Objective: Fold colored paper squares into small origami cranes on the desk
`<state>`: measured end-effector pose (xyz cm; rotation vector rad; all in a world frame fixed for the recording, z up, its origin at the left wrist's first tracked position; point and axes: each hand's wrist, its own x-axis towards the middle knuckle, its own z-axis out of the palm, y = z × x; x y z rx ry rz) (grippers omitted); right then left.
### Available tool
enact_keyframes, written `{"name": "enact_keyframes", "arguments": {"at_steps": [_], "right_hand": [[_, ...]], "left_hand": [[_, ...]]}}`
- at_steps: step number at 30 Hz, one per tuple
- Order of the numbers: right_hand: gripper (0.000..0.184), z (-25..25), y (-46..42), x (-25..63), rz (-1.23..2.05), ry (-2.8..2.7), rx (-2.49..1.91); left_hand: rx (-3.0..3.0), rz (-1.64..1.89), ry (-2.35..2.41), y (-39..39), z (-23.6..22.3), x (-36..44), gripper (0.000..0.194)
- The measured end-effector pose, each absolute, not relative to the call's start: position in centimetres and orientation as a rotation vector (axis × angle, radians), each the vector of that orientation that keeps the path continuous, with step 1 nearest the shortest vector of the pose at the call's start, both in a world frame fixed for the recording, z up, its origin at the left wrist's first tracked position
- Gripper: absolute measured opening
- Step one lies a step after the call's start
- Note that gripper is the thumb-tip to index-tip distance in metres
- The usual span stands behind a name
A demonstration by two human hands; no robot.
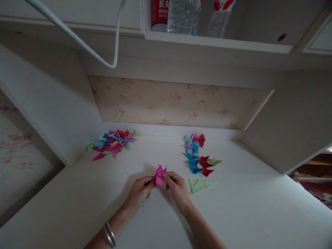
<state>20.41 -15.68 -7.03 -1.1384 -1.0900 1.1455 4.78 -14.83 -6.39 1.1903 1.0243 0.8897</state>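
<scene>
A folded pink origami piece (160,175) with pointed tips is held up over the white desk, between my two hands. My left hand (140,190) pinches its left edge, some of the fingers tucked out of sight behind it. On the other edge, my right hand (177,188) grips it with the thumb in front. To the right of my right hand lies a flat, pale green folded paper (201,185). Beyond that sits a group of small origami pieces in blue and dark red (194,164).
A heap of colourful origami (116,141) lies at the desk's back left. More small folded pieces (193,143) stand at the back right. Overhead, a shelf (207,39) holds plastic bottles (181,17). A white cable or bar (85,46) hangs at upper left. Side panels bound the desk (103,214).
</scene>
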Motion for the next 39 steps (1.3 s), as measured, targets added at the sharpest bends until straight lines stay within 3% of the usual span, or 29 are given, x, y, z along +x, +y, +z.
{"name": "enact_keyframes", "arguments": {"at_steps": [31, 39], "right_hand": [[0.03, -7.3, -15.4, 20.9, 1.146, -1.043, -1.149], [0.033, -6.8, -14.6, 22.8, 1.025, -1.137, -1.198]], "left_hand": [[1.36, 0.795, 1.116, -14.8, -5.3, 5.2, 0.035], [1.53, 0.805, 1.084, -14.2, -7.1, 4.9, 0.038]]}}
